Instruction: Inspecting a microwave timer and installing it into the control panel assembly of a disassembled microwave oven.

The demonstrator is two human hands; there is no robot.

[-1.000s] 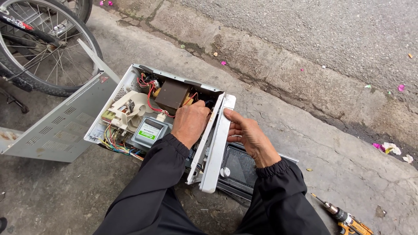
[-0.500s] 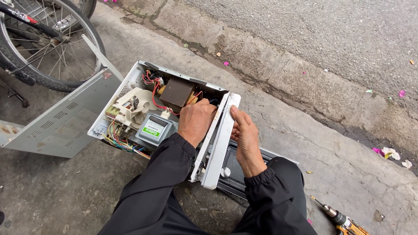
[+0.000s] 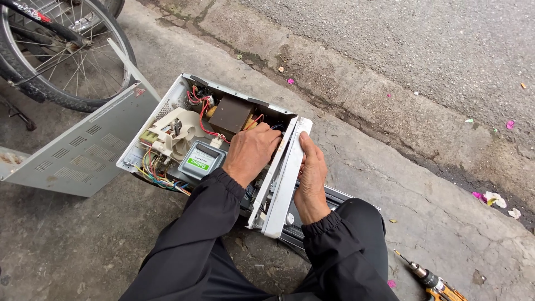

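Note:
An opened white microwave oven (image 3: 167,106) lies on the concrete with its insides showing: a brown transformer block (image 3: 230,115), red and coloured wires, a metal part with a green label (image 3: 200,159). My left hand (image 3: 252,151) reaches inside the casing beside the transformer, fingers curled against the inner wall; what it grips is hidden. My right hand (image 3: 310,175) presses flat against the outer face of the white front control panel (image 3: 285,184), which stands on edge between both hands. Both arms wear black sleeves.
The removed grey vented cover (image 3: 78,150) leans at the left. A bicycle wheel (image 3: 61,56) stands at the upper left. A screwdriver with an orange handle (image 3: 432,280) lies at the lower right. A stone kerb and asphalt road run along the top right.
My right hand has moved left from open air onto the front panel and now lies flat on it. My left hand stays inside the casing.

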